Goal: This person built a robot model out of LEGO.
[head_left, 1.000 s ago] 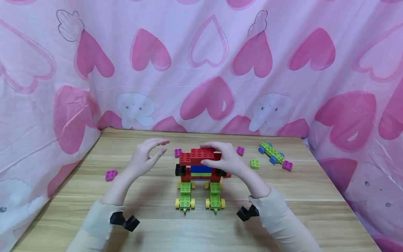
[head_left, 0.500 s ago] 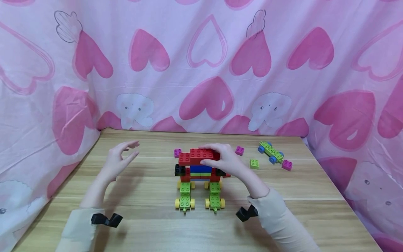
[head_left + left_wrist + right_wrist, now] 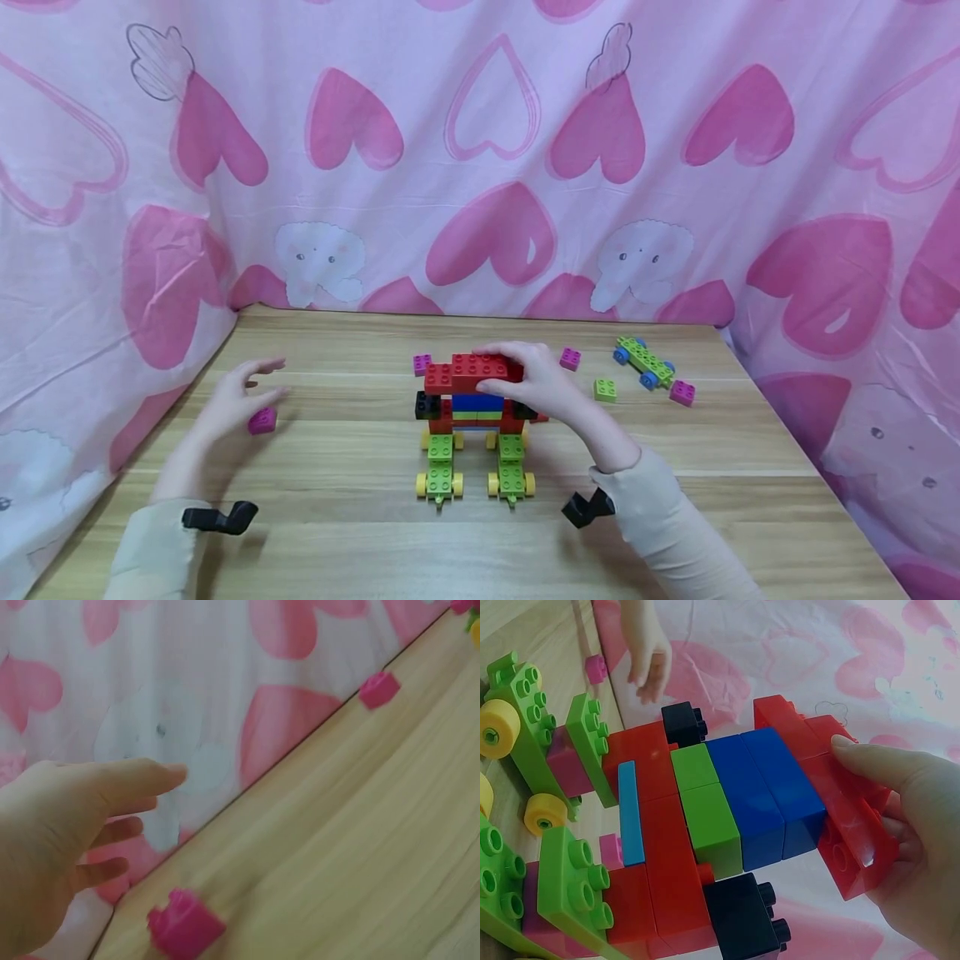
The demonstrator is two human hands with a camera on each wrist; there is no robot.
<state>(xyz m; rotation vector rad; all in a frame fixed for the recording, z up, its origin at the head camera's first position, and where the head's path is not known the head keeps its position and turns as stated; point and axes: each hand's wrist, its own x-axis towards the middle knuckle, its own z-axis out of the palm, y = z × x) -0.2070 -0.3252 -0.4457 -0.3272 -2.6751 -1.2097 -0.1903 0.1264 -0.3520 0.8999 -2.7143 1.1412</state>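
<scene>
A toy-brick figure [image 3: 477, 403] stands upright mid-table on two green wheeled bases [image 3: 440, 478] with yellow wheels. Its body stacks red, green and blue bricks, with black bricks [image 3: 742, 915] at the sides. My right hand [image 3: 534, 379] grips the red bricks [image 3: 840, 802] on its top, thumb on the near side and fingers behind. At the table's left, my left hand [image 3: 231, 398] hovers with nothing in it, fingers apart. Just beside and below those fingers lies a magenta brick [image 3: 262, 420], also seen in the left wrist view as a magenta brick [image 3: 185, 925].
Behind the figure lie a magenta brick [image 3: 422, 364] and another magenta brick [image 3: 570, 358]. To the right are a light green brick [image 3: 605, 390], a green car base [image 3: 645, 362] with blue wheels and a magenta brick [image 3: 682, 392]. A pink heart-print curtain [image 3: 487, 167] borders the table.
My left hand has moved left and down, away from the figure to the magenta brick at the left. The right hand stays on the figure's top, and the figure has not moved.
</scene>
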